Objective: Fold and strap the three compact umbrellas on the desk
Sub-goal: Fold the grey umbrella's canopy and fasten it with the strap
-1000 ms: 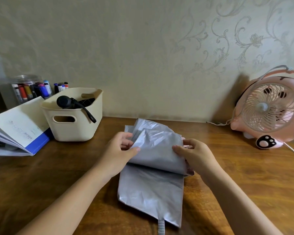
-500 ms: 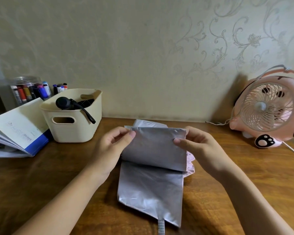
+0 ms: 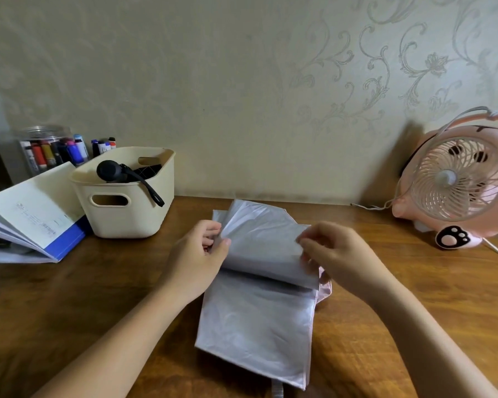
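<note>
A compact umbrella (image 3: pixel 256 320) with silver canopy panels and a pink edge lies flat on the wooden desk (image 3: pixel 84 297), its strap end poking out at the near edge. My left hand (image 3: pixel 197 254) pinches the left edge of a raised silver panel. My right hand (image 3: pixel 335 254) pinches the same panel's right edge. The panel is lifted and curved over the flat part below. A black folded umbrella (image 3: pixel 112 172) with a wrist strap sits in the cream basket (image 3: pixel 133 214) at the back left.
An open booklet (image 3: pixel 32 216) with a blue cover leans left of the basket. A jar of markers (image 3: pixel 52 150) stands behind it. A pink desk fan (image 3: pixel 457 182) with a cable stands at the back right. The wall runs close behind.
Both hands have turned a silver panel over, first lifting it upright toward the wall, now lowering and curving it. The fingers have shifted along its edges.
</note>
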